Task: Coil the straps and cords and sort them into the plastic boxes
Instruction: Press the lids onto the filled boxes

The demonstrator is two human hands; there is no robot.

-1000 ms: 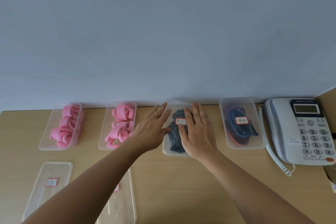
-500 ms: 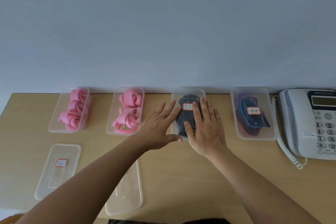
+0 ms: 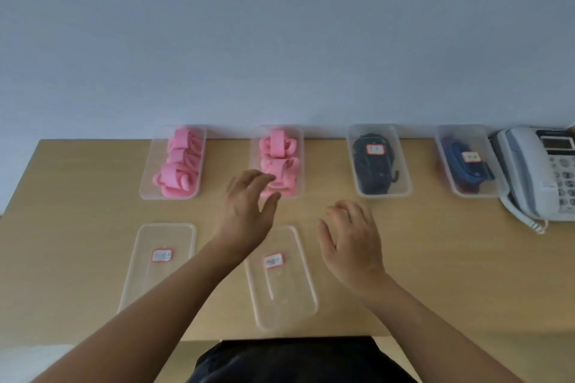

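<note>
Left hand and right hand are hovering over the worktop, fingers loosely spread, gripping nothing. Four plastic boxes are sitting along the wall: two open ones holding coiled pink straps, two lidded ones holding dark cords. Two loose lids are lying nearer the person.

Bare forearms, no sleeves; dark garment at the waist.
</note>
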